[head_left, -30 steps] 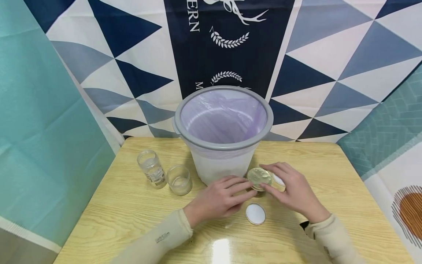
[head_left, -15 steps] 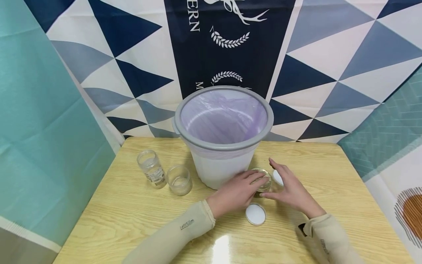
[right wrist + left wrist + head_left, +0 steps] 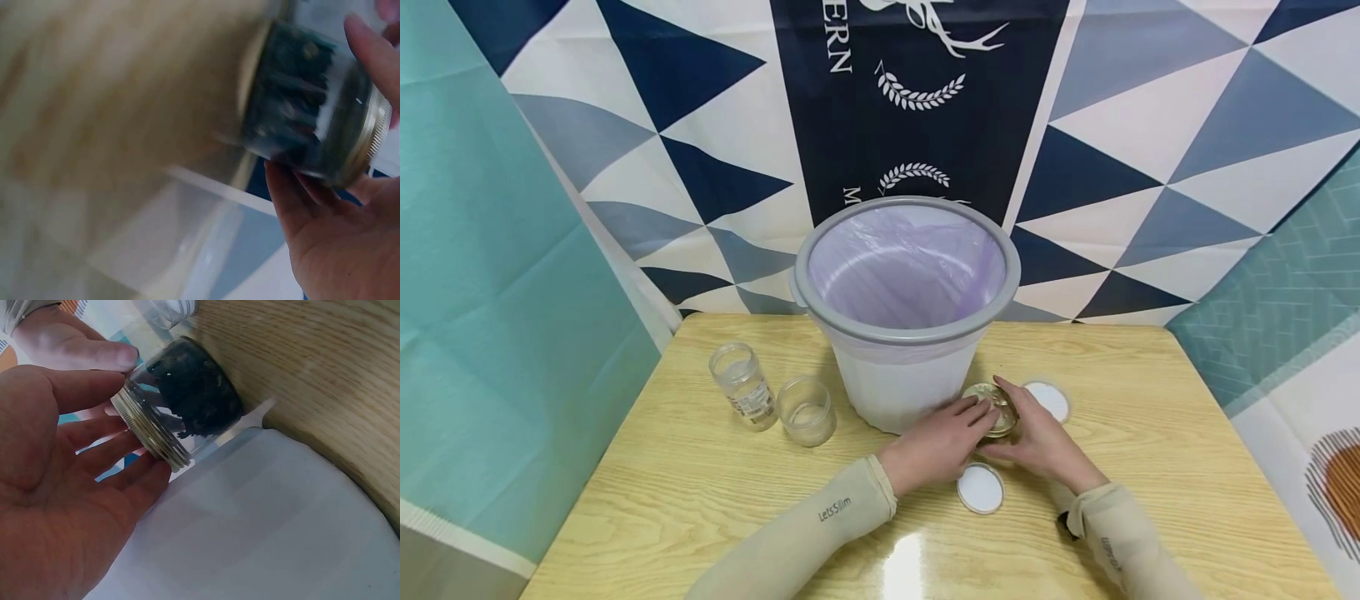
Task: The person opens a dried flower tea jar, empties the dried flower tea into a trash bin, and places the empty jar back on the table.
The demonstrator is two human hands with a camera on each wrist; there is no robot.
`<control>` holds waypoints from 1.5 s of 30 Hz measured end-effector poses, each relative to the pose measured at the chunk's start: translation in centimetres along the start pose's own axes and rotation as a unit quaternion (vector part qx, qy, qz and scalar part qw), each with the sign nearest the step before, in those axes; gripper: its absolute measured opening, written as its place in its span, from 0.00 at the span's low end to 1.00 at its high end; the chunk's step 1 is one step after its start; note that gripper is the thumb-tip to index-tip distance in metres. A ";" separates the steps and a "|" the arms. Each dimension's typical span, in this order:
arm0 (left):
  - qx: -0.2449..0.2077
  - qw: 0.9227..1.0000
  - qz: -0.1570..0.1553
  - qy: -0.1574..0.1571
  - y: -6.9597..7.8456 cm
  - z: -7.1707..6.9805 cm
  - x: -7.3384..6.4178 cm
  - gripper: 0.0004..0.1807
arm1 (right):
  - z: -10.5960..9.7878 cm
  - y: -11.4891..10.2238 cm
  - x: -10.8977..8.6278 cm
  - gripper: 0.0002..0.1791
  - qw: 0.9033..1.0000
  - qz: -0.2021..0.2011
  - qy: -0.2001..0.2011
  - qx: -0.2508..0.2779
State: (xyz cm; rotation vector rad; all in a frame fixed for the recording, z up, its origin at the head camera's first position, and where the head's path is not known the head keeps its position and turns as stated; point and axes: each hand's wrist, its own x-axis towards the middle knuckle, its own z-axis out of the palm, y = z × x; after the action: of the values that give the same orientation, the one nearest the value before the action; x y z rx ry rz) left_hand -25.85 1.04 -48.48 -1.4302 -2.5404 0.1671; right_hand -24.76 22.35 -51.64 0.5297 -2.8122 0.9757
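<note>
A clear jar [image 3: 194, 394] with dark contents and a gold screw lid [image 3: 988, 408] stands at the front right foot of the bin. My left hand [image 3: 936, 446] reaches over it from the left; in the left wrist view its thumb and fingers close round the lid's rim. My right hand [image 3: 1041, 433] holds the jar from the right, with fingers [image 3: 287, 200] along the glass in the right wrist view. The lid sits on the jar. Close in front of the hands lies a round white disc with a thin rim [image 3: 980, 488], flat on the table.
A white bin [image 3: 895, 383] with a grey rim and purple liner stands at the back middle. To its left are two clear jars without lids, a taller labelled one [image 3: 745, 387] and a shorter one [image 3: 807, 412]. Another white disc [image 3: 1048, 402] lies right of my right hand.
My left hand has moved right, onto the lid. My right hand loosened and spread beside the jar, then came in round its side, leaving the right white disc more visible.
</note>
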 end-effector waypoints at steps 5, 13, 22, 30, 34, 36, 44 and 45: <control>0.001 1.000 0.004 0.003 -0.1 0.1 -0.1 0.30 | 0.7 0.2 0.4 0.57 1.000 0.024 0.006 -0.012; -0.024 0.999 0.007 0.043 -0.4 -0.6 -0.3 0.29 | -0.6 -0.7 0.2 0.55 0.999 0.043 0.025 0.022; -0.023 0.982 0.022 0.186 -0.1 -4.5 0.2 0.32 | -4.0 -3.8 -1.4 0.53 0.991 -0.039 0.114 0.065; 0.020 0.971 0.033 0.236 -0.1 -6.9 1.3 0.42 | -5.0 -6.2 -2.1 0.54 0.983 -0.086 0.114 0.114; 0.056 0.966 0.044 0.250 -0.3 -7.1 1.7 0.40 | -4.7 -6.6 -2.1 0.53 0.980 -0.098 0.118 0.130; 0.072 0.964 0.045 0.250 -0.4 -7.0 1.8 0.39 | -4.6 -6.8 -2.0 0.53 0.980 -0.097 0.124 0.120; 0.063 0.965 0.034 0.252 -0.5 -6.9 1.4 0.34 | -4.0 -7.6 -1.7 0.47 0.984 -0.074 0.149 0.065; 0.060 0.965 0.032 0.254 -0.5 -6.9 1.4 0.34 | -4.0 -7.7 -1.6 0.46 0.984 -0.076 0.152 0.057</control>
State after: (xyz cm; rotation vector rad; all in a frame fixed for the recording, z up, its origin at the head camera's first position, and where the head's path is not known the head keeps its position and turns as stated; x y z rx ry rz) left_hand -25.27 1.88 -41.55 -1.3056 -2.0363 -0.0342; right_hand -20.49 19.64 -44.45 0.5463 -2.4214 1.0871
